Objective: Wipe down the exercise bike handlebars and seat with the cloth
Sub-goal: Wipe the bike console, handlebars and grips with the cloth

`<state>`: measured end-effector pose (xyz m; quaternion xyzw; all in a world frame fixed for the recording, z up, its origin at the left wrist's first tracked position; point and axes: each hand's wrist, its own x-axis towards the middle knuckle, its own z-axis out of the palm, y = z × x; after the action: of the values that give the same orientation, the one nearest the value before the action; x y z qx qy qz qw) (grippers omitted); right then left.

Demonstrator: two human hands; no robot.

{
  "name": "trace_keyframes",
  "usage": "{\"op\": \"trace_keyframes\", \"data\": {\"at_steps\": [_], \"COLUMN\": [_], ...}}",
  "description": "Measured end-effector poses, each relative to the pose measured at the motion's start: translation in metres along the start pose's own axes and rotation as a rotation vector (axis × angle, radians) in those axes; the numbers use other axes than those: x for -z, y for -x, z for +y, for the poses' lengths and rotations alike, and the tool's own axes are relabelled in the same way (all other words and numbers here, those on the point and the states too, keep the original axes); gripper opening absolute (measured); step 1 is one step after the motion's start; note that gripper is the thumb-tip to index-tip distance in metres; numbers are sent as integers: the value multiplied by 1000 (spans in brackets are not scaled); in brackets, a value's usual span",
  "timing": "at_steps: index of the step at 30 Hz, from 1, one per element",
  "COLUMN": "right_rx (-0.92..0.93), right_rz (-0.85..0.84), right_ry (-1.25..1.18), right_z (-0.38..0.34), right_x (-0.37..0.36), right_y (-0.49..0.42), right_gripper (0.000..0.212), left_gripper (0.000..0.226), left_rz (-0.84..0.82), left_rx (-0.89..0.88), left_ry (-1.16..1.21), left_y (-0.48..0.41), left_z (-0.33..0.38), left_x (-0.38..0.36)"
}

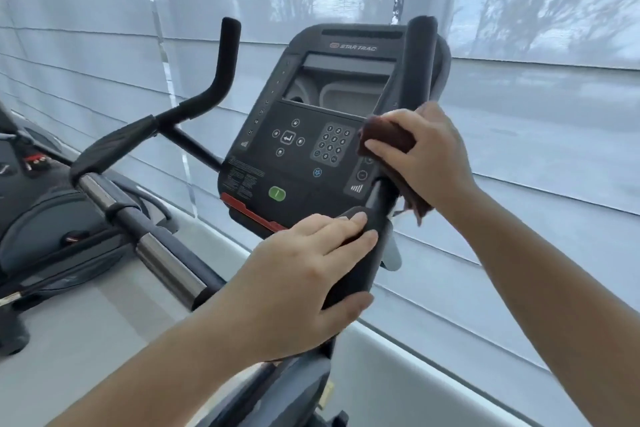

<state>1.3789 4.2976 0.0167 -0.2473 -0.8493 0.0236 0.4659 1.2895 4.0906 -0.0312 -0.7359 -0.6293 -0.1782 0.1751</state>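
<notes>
The exercise bike's black right handlebar point(417, 73) rises beside the console point(311, 135). My right hand point(422, 149) grips a dark brown cloth point(388, 135) wrapped round that bar at its bend; a corner of the cloth hangs below my palm. My left hand point(301, 274) holds the lower padded part of the same handlebar, thumb underneath and fingers over the top. The left handlebar point(221, 73) stands free at the left, with chrome grip sections lower down. The seat is out of view.
Another exercise machine point(52, 218) stands at the left on the pale floor. Grey window blinds point(519, 149) run close behind and to the right of the bike, above a white sill.
</notes>
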Motion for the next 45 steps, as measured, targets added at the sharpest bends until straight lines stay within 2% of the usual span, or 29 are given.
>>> {"op": "trace_keyframes", "data": {"at_steps": [3,6,9,14,18,25,28,31,35,38,41,45], "right_rx": [-111,-29,35,24,-65,81,43,-14,20,-131,-286,-227], "right_rz": [-28,-178,-337,-344,-324,-529,-606,-571,-416,-281,-282,-305], "right_ry": [113,192,121,378,597,595,574,569,552,343,7,38], "right_z": [-6,-30,-53,-51,-39,-78,-80,-75,-70,-68,-70,-68], "right_x": [6,11,17,5,-9,-5,-1,-2,-4,1,12,16], "right_y": [-10,8,35,-3,-37,10,3,-17,-6,13,32,35], "right_gripper": [36,38,34,32,35,28,29,31,31,27,24,24], "left_gripper": [59,58,55,53,53,55,56,55,56,56,55,52], "left_rz": [-41,-37,4,78,130,140,152,144,122,111,120,137], "left_rx": [-144,-221,-277,-310,-325,-337,-339,-339,-334,-332,-332,-332], "left_ry": [65,185,262,288,297,317,338,351,349,318,328,338], "left_y": [4,9,8,9,10,7,5,5,5,6,9,9], "left_z": [-20,-37,-47,-49,-48,-49,-50,-51,-50,-50,-51,-53], "left_x": [1,-3,-8,-16,-21,-25,-27,-29,-28,-25,-22,-19]}}
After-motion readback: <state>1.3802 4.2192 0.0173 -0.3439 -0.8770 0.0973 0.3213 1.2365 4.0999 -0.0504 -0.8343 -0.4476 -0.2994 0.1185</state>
